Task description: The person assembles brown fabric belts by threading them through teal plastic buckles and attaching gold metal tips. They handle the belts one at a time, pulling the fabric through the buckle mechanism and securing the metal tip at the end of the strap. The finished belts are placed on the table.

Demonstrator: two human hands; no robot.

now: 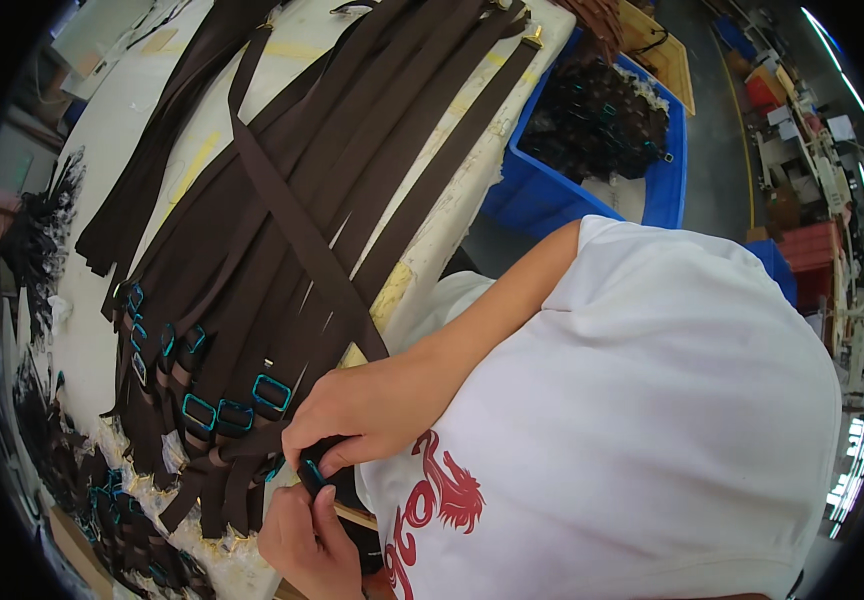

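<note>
My left hand (310,540), in the lower middle, is closed in a pinch on a dark strap end with a teal-edged slider buckle (313,473). Just above it, my right hand (362,415) bends over the same strap, thumb and fingers closed on it. The fingers partly cover the buckle. Beside my hands, a bundle of long dark brown webbing straps (282,200) lies along the table, several ending in shiny rectangular slider buckles (272,393). One strap (297,225) crosses over the others toward my right wrist.
The worn white table (142,95) has a ragged, glue-marked edge close to my body. Past its right edge stands a blue bin (552,195) filled with dark buckled pieces. More buckled straps (112,510) hang at the lower left. Shelves with goods (802,170) line the far right.
</note>
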